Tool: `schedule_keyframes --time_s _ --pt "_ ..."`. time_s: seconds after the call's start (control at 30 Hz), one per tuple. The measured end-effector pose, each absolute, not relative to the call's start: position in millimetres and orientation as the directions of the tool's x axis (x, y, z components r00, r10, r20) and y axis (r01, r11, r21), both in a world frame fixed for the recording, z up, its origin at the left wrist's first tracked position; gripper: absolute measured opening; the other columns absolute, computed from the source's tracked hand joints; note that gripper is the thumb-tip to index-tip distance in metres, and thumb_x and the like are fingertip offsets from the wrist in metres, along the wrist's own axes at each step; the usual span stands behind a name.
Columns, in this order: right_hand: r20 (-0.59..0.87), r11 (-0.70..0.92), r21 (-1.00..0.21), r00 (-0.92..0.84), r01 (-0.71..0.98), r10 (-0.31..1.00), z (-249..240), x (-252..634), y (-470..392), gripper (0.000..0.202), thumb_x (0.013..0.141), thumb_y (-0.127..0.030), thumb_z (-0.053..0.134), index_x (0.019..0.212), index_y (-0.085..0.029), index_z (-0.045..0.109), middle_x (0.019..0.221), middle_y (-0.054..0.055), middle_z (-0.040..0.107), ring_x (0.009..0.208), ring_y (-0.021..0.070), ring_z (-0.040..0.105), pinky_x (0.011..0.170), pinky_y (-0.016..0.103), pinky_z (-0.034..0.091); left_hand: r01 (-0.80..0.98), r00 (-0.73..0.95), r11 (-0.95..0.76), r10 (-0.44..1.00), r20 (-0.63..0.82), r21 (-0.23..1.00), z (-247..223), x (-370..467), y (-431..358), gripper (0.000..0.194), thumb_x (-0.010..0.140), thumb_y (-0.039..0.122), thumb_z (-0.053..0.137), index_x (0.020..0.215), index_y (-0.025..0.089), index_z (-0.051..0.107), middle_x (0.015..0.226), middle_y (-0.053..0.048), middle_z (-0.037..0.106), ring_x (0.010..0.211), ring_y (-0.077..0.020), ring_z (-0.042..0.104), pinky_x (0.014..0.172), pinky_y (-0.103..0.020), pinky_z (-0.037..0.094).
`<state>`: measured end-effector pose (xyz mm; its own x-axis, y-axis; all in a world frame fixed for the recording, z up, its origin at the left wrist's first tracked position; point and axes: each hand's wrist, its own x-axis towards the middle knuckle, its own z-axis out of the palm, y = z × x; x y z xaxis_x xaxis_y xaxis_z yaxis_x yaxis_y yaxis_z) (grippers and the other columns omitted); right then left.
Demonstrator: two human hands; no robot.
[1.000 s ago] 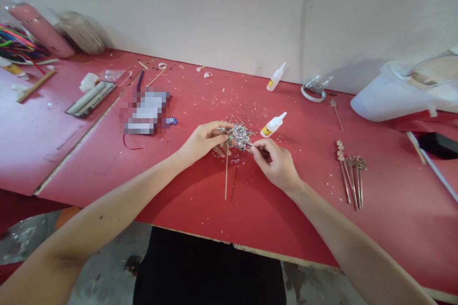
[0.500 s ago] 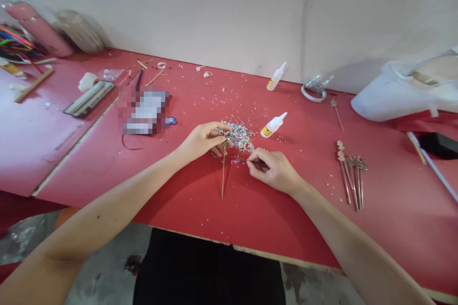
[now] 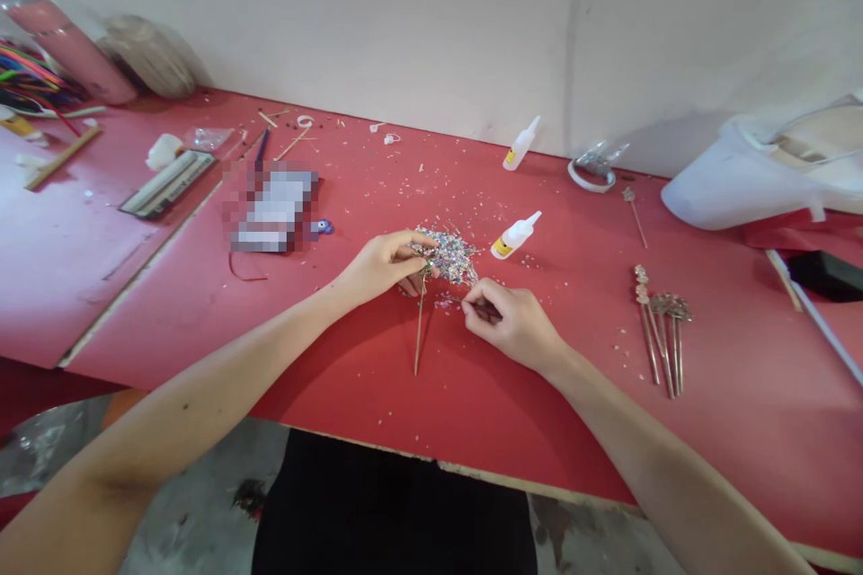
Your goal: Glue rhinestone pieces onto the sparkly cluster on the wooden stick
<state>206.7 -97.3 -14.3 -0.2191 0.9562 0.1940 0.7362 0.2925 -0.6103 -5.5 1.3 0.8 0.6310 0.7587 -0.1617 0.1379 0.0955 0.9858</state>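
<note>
My left hand [image 3: 397, 262] pinches the decorated head of a hair stick [image 3: 419, 332]; its thin golden shaft points down toward me. Fingers partly cover the head. Behind them spreads a heap of tiny multicoloured rhinestones [image 3: 455, 259] on the red table. To the right, my right hand [image 3: 505, 316] is closed round a thin dark tool [image 3: 461, 300], its tip toward some small pink pieces [image 3: 445, 298] below the heap. Most of this tool is hidden in my fingers. A white glue bottle [image 3: 513, 237] with a yellow label stands just beyond my right hand.
A second glue bottle [image 3: 521, 144] stands near the wall. Several finished hair sticks [image 3: 667, 346] lie at right, with a white bucket [image 3: 715, 172] and a black object [image 3: 828, 276] beyond. At left are a blurred-out flat item [image 3: 273, 211], a long box [image 3: 168, 184] and a pink bottle [image 3: 74, 49].
The lower end of the hair stick has swung very slightly left. My right hand has shifted a touch left, its fingers turned a little; the left hand stays nearly still.
</note>
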Motion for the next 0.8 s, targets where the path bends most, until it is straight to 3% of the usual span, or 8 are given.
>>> schedule_keyframes --time_s 0.17,0.43,0.63,0.8 --pt "0.201 0.335 -0.55 -0.268 0.765 0.942 -15.9 205.0 -98.0 0.007 0.083 -0.021 0.054 0.077 -0.022 0.051 0.057 -0.006 0.054 0.047 0.0079 0.047 0.052 0.02 0.037 0.145 0.626 0.092 0.763 -0.164 0.985 1.6 -5.9 0.6 0.031 0.085 0.015 0.053 0.116 0.011 0.056 0.087 -0.01 0.073 0.056 -0.0112 0.066 0.056 -0.023 0.057" --pt "0.181 0.2 -0.608 -0.111 0.768 0.977 -16.1 207.0 -95.6 0.008 0.082 -0.023 0.054 0.076 -0.022 0.05 0.058 -0.005 0.052 0.049 0.0081 0.047 0.052 0.019 0.036 0.136 0.634 0.101 0.756 -0.165 0.986 0.4 -6.1 0.8 0.031 0.086 0.014 0.052 0.117 0.011 0.055 0.087 -0.009 0.073 0.056 -0.0107 0.067 0.057 -0.023 0.057" --pt "0.181 0.224 -0.584 -0.144 0.78 0.973 -16.0 209.4 -95.8 0.007 0.082 -0.023 0.053 0.076 -0.022 0.049 0.058 -0.006 0.051 0.05 0.0082 0.047 0.052 0.02 0.035 0.153 0.63 0.097 0.757 -0.173 0.983 2.5 -5.2 0.6 0.031 0.086 0.013 0.051 0.116 0.01 0.056 0.085 -0.009 0.073 0.055 -0.011 0.066 0.057 -0.023 0.057" --pt "0.144 0.238 -0.676 -0.191 0.698 0.971 -13.1 213.0 -93.1 0.008 0.081 -0.022 0.055 0.075 -0.022 0.049 0.058 -0.006 0.049 0.05 0.0077 0.045 0.052 0.019 0.036 0.16 0.637 0.086 0.752 -0.169 0.983 2.7 -5.5 0.1 0.032 0.086 0.015 0.052 0.117 0.01 0.055 0.088 -0.01 0.073 0.057 -0.0117 0.067 0.057 -0.024 0.057"
